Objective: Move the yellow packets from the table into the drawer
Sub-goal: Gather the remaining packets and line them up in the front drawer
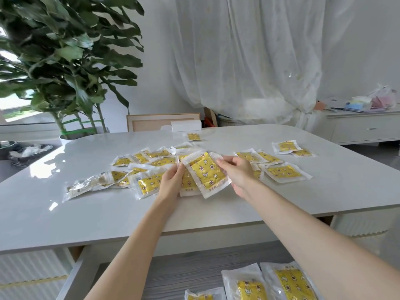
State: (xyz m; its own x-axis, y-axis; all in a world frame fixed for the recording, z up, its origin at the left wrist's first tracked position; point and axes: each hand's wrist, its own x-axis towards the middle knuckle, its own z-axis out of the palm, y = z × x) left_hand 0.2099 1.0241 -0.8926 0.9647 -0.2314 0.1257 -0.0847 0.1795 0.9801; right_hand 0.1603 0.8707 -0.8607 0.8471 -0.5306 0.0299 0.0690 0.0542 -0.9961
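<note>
Packets first, head view: left hand (172,180) and right hand (238,173) pinch a stack of yellow packets (205,173) by its side edges, above the scattered packets (282,173) on the table (335,198); three more packets (289,280) lie in the open drawer (184,267)

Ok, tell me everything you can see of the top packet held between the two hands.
The top packet is a flat, clear plastic pouch with white edges and a yellow insert printed with stars, moons and small brown figures. It looks thin and glossy. It sits tilted above the table. The right hand pinches its right edge; the left hand holds its left side, with at least a second packet beneath it.
</note>
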